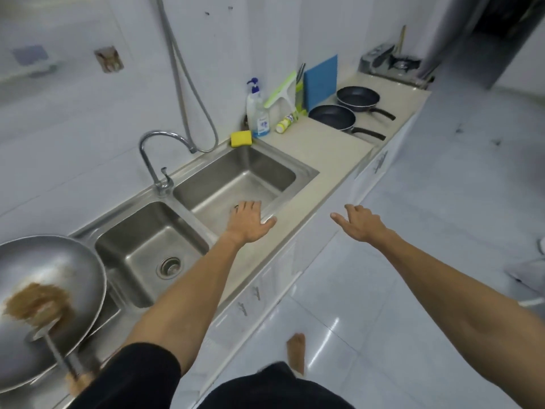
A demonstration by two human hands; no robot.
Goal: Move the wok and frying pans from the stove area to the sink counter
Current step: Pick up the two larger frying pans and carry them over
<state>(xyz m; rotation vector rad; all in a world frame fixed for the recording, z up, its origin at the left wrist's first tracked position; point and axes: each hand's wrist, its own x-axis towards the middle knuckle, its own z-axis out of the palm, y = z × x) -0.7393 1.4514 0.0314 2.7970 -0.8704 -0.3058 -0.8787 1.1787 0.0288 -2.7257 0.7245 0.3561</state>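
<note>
large round steel wok with a brown smear inside sits at lower left of frame, on the steel draining surface left of the double steel sink; its long handle points toward the bottom edge. judged already delivered.

left hand is at frame centre, over the front rim of the right basin, palm down, fingers loosely spread, thumb out to the right, holding nothing. right hand is right of centre, over the beige counter's front edge and the floor beyond, fingers loosely curled, thumb pointing left, also empty.

remaining items: nearer black non-stick frying pan and farther black non-stick frying pan, both in upper right of frame on the counter, well apart from both hands. they lie up and right of the fingers. each black handle runs out to the lower right, toward the counter's front edge, so the long axis is slanted across the counter.

judgement: right hand is on the handle side and somewhat nearer; the nearer pan's handle is the likely first grasp. a step forward looks necessary before reach.

gas stove is beyond the pans, top right.
</note>
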